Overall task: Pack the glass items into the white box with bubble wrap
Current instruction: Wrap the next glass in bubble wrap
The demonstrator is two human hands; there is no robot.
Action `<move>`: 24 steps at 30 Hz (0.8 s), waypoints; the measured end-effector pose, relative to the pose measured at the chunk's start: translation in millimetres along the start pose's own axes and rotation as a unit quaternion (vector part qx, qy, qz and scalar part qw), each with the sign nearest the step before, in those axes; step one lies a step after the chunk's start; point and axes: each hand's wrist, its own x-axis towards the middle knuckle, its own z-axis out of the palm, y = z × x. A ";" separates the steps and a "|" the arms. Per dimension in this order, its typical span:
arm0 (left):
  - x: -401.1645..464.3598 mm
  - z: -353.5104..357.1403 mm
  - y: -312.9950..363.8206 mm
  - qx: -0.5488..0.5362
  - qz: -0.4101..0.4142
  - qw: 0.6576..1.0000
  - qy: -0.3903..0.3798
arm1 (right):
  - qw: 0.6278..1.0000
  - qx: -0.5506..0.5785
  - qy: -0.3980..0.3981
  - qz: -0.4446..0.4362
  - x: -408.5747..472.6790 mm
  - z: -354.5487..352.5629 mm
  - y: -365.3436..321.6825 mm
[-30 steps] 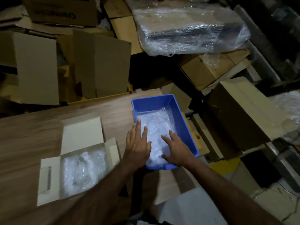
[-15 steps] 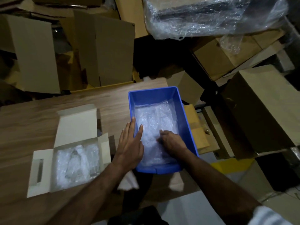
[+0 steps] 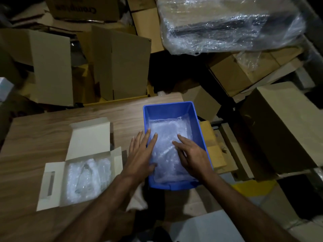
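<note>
A blue plastic bin (image 3: 167, 109) sits at the right end of the wooden table, holding a sheet of bubble wrap (image 3: 167, 135). My left hand (image 3: 141, 154) lies flat over the bin's left wall, fingers spread onto the wrap. My right hand (image 3: 192, 154) rests inside the bin on the wrap, fingers apart. The open white box (image 3: 52, 179) lies to the left on the table, lined with bubble wrap, with a clear glass item (image 3: 85, 177) lying in it.
The wooden table (image 3: 43, 135) ends just right of the bin. Brown cardboard boxes (image 3: 122, 63) crowd the space behind and to the right. A plastic-wrapped bundle (image 3: 227, 23) lies at the upper right. A yellowish block (image 3: 213, 145) sits beside the bin.
My right hand's fingers have opened out and spread on the bubble wrap after being curled half a second ago. My left hand stays on the bin's left side. The view shifted slightly.
</note>
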 end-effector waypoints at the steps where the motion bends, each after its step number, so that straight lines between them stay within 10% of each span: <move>1: 3.4 -1.6 -0.4 -0.003 0.018 1.000 -0.001 | 1.000 0.015 0.012 -0.006 -0.6 -2.5 -3.9; 9: 9.6 -48.3 -2.2 -0.214 0.094 0.960 0.157 | 0.990 0.061 0.105 -0.075 -9.0 -39.0 -53.7; 13: -19.1 -81.8 -19.2 -0.217 0.146 0.948 0.183 | 0.996 0.001 -0.006 -0.093 -10.9 -29.8 -83.2; 24: -104.5 -139.3 -102.2 -0.161 0.108 0.949 0.251 | 0.986 0.022 0.018 -0.164 19.3 12.6 -169.9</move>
